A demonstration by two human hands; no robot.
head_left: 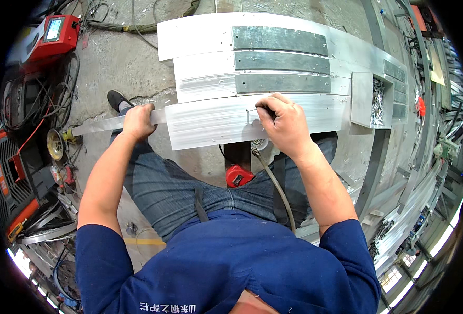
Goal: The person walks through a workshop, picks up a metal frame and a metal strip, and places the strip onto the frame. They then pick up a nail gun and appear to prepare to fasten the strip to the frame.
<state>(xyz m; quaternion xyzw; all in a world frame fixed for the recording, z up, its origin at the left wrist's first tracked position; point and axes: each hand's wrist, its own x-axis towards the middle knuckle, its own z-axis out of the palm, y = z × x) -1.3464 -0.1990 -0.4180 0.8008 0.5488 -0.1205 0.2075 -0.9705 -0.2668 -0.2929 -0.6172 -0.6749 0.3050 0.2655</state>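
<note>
In front of me lies a pale metal plate [205, 123] with a brushed, ribbed face. My left hand [139, 121] is closed around a narrow metal strip [98, 126], which runs out to the left and meets the plate's left end. Over the middle of the plate, my right hand [279, 118] pinches a thin pin [252, 110] that looks like a rivet; its tip is at the plate's surface. Beyond are stacked plates [202, 63] with dark grey strips [281, 41] on them. To the right, an open metal box [362, 99] holds many small silver rivets [379, 102].
A red tape measure [239, 176] sits between my legs, beside a hose [273, 180]. At the far left stands a red machine [61, 31] with a screen, with cables and an orange-black machine [12, 183] nearer. A steel beam [373, 172] and metal bars line the right.
</note>
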